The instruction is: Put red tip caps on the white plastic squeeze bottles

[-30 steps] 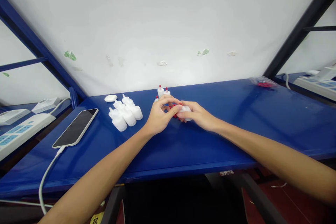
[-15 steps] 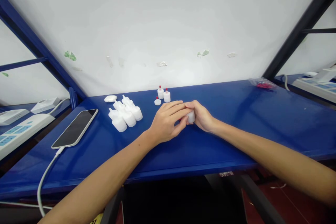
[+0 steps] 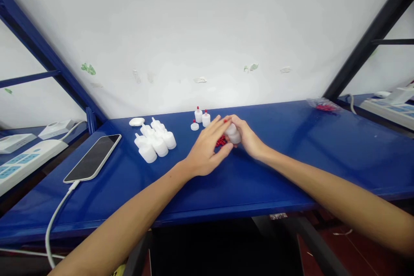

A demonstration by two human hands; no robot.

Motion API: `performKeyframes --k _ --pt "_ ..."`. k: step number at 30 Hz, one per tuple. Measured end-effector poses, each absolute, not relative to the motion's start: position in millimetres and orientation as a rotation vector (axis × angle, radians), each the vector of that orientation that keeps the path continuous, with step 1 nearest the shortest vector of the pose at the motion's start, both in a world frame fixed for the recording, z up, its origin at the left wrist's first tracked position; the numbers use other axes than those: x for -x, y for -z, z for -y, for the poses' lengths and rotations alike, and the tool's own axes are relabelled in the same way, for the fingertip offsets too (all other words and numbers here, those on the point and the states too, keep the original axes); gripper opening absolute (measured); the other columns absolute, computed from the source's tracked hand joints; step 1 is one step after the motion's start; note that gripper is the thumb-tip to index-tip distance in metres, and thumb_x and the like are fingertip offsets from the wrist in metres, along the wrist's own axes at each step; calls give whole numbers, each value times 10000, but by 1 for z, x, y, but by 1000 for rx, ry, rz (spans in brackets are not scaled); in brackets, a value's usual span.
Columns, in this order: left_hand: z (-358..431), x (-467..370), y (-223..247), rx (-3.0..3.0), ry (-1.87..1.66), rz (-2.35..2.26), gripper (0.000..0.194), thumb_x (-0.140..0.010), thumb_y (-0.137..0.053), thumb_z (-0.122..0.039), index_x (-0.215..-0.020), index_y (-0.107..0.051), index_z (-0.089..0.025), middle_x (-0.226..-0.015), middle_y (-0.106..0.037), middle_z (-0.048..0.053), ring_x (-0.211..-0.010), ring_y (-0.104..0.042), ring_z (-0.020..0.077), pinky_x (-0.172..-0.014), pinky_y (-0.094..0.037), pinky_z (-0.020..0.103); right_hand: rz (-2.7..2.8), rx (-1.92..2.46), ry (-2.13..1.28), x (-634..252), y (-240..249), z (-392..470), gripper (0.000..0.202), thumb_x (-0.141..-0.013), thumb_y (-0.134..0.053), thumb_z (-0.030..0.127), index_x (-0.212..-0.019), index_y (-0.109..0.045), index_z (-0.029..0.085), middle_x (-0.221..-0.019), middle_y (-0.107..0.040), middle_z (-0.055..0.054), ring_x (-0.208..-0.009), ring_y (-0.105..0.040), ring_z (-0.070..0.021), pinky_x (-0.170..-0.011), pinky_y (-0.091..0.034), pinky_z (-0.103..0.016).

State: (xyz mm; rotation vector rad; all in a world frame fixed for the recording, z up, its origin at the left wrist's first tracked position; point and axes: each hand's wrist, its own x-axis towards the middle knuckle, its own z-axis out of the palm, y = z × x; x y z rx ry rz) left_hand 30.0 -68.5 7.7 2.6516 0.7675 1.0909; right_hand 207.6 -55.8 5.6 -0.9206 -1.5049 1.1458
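Note:
A small white plastic bottle [image 3: 233, 133] leans towards the left in my right hand [image 3: 248, 139], whose fingers are closed round its far side. The bottle's red tip cap [image 3: 225, 120] shows by the fingertips of my left hand [image 3: 207, 148]. That hand's fingers are stretched out over the tip, its thumb held apart near the bottle's base. I cannot tell how firmly the left fingers touch the cap. Between the hands, a pile of small red caps [image 3: 221, 141] lies on the blue table [image 3: 278, 125], partly hidden by the left hand.
Several white nozzle bottles [image 3: 155, 142] lie in rows to the left. Behind my hands stand red-tipped white bottles [image 3: 206, 118] and a low white lid with a red tip [image 3: 194, 125]. A charging phone [image 3: 93, 158], a white case [image 3: 136, 121] and a plastic bag [image 3: 324, 105] also rest here.
The bottle has tilted up, showing its red tip between my fingers. My left fingers have lifted and straightened, uncovering the pile of red caps.

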Motion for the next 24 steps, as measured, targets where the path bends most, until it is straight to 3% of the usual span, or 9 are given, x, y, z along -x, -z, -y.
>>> performKeyframes --k 3,5,9,14,19,24 --pt "53 -18 -10 -2522 -1266 -1027 513 -974 -465 -334 -1470 -376 -234 -1540 -405 106 -1461 -314 263 -1205 -266 518 1525 1048 -992 -213 -5 49 230 -889 -449 446 -913 -517 228 -674 -510 30 -596 -485 -148 -518 -359 -259" --pt "41 -9 -10 -2463 -1298 -1234 538 -954 -466 -293 -1474 -362 -202 -1556 -370 128 -1464 -307 264 -1209 -256 513 1548 1071 -932 -216 -5 45 137 -801 -497 287 -925 -492 229 -752 -511 21 -682 -494 -155 -578 -371 -267" --pt "22 3 -2 -2406 -1125 -1472 645 -911 -484 -259 -1508 -279 -129 -1602 -235 187 -1495 -218 301 -1219 -223 516 1598 1079 -841 -220 -1 41 315 -655 -450 131 -949 -406 238 -887 -505 4 -785 -492 -164 -671 -380 -289" --pt "11 5 12 -2411 -945 -1495 690 -904 -491 -315 -1520 -247 -122 -1607 -212 197 -1501 -186 317 -1220 -216 510 1625 1089 -824 -220 4 40 414 -687 -479 133 -1080 -400 238 -957 -544 -17 -843 -529 -180 -720 -411 -312" --pt "15 5 17 -2434 -753 -1553 651 -916 -477 -329 -1486 -295 -73 -1587 -239 236 -1494 -198 337 -1209 -230 515 1670 1043 -782 -217 0 41 321 -717 -565 139 -1034 -571 191 -1057 -646 -67 -969 -601 -208 -851 -453 -361" --pt "31 -2 12 -2422 -771 -1641 637 -926 -489 -323 -1506 -279 -165 -1608 -145 213 -1490 -167 398 -1156 -292 576 1577 1001 -856 -219 -5 39 336 -765 -675 277 -1078 -647 160 -1015 -683 -77 -907 -622 -208 -838 -471 -365"
